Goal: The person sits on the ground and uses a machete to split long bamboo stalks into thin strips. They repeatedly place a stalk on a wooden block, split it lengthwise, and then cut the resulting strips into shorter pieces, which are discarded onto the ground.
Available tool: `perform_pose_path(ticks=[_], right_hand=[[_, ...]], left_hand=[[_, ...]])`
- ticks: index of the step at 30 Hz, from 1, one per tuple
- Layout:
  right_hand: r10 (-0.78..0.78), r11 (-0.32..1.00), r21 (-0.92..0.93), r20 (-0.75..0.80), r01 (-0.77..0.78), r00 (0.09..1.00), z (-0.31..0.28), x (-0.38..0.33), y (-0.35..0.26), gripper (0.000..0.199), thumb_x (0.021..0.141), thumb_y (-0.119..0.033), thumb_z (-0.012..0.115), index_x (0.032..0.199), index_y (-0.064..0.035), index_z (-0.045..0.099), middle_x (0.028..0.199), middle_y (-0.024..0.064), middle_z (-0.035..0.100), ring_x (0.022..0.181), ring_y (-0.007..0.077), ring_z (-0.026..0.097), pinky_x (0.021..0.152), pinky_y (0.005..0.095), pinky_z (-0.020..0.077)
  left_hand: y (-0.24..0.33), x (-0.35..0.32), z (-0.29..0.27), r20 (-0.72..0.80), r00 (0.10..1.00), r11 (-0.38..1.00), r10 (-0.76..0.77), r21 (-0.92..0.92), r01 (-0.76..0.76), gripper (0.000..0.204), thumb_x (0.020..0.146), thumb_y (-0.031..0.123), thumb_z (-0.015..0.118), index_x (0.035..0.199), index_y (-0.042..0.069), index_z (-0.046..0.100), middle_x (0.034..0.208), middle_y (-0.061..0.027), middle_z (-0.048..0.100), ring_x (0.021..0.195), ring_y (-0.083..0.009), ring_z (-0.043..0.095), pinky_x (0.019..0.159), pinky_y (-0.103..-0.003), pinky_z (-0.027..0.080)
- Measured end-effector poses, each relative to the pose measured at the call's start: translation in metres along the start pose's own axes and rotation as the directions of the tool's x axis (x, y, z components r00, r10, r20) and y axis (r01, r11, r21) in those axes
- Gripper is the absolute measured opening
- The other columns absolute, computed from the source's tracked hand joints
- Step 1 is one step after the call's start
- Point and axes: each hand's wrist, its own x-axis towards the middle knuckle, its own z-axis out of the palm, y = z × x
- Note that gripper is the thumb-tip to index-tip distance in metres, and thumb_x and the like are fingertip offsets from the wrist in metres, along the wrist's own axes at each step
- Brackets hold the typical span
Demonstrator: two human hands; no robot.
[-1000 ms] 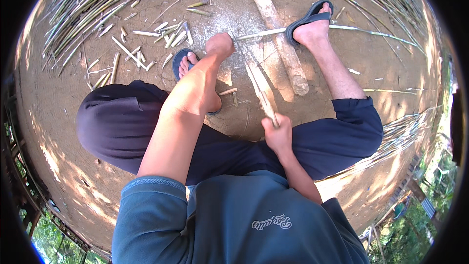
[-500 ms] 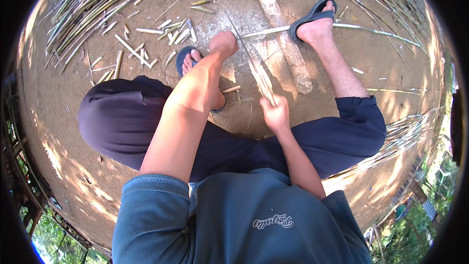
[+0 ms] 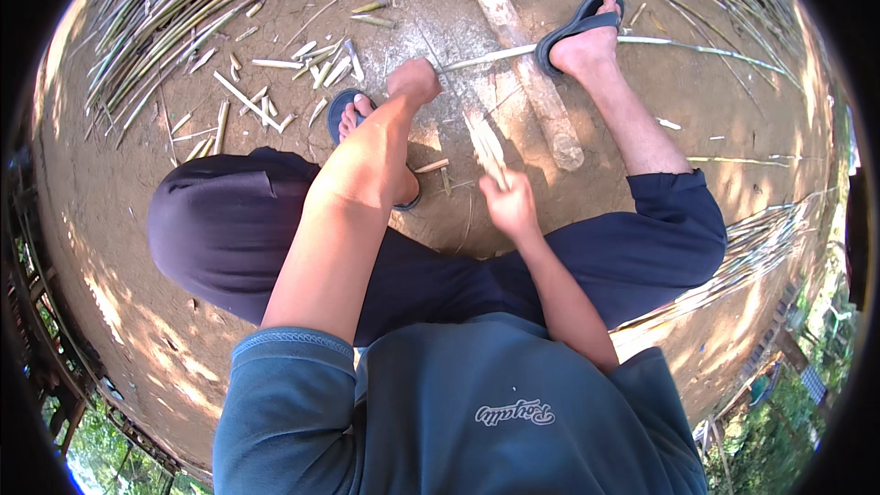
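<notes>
My left hand (image 3: 414, 82) is closed around the end of a long pale cane (image 3: 495, 57), which runs to the right across a log and under my right sandal (image 3: 579, 32). My right hand (image 3: 510, 205) grips the pale, split-wood handle of a thin-bladed saw (image 3: 488, 145). Its dark, narrow blade is smeared by motion and points up toward the cane just beside my left hand. Whether the blade touches the cane I cannot tell.
The round log (image 3: 522, 64) lies on the dirt amid pale dust. Short cut cane pieces (image 3: 332, 62) are scattered at the left. Bundles of long canes (image 3: 229, 0) curve along the far side, with another bundle (image 3: 747, 252) at the right.
My right hand has drawn slightly left and down with the saw, whose blade is now blurred. My left hand still holds the cane in nearly the same place.
</notes>
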Motion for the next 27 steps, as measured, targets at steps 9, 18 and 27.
perform_pose_path(ticks=[9, 18, 27], right_hand=[[0.131, 0.981, 0.125, 0.134, -0.148, 0.982, -0.013, -0.011, -0.003, 0.019, 0.087, -0.017, 0.062, 0.079, 0.0009, 0.063, 0.055, 0.0035, 0.053, 0.053, 0.0105, 0.046, 0.051, 0.0345, 0.0396], [0.296, 0.937, 0.056, 0.399, -0.345, 0.868, -0.014, 0.021, -0.011, 0.037, 0.093, -0.034, 0.062, 0.107, 0.0001, 0.063, 0.091, 0.0058, 0.066, 0.084, 0.0111, 0.060, 0.078, 0.0270, 0.0470], [0.272, 0.941, -0.196, -0.046, -0.276, 0.961, -0.008, -0.034, 0.015, 0.071, 0.097, -0.054, 0.047, 0.062, 0.0071, 0.055, 0.051, 0.0174, 0.051, 0.049, 0.0250, 0.052, 0.053, 0.0423, 0.0423]], left_hand=[[0.003, 0.002, 0.009, -0.062, 0.998, 0.998, 0.001, 0.056, 0.003, 0.029, 0.082, 0.018, 0.060, 0.105, 0.004, 0.070, 0.111, -0.0175, 0.068, 0.105, -0.0324, 0.066, 0.090, -0.041, 0.053], [0.000, 0.000, 0.011, -0.110, 0.994, 0.998, -0.014, 0.057, 0.020, 0.030, 0.081, 0.020, 0.061, 0.105, 0.003, 0.070, 0.109, -0.0192, 0.068, 0.103, -0.0330, 0.067, 0.088, -0.041, 0.054], [0.002, 0.005, 0.012, -0.134, 0.991, 1.000, -0.010, 0.006, 0.011, 0.029, 0.081, 0.014, 0.056, 0.102, 0.000, 0.071, 0.108, -0.0226, 0.068, 0.102, -0.0367, 0.067, 0.088, -0.044, 0.053]])
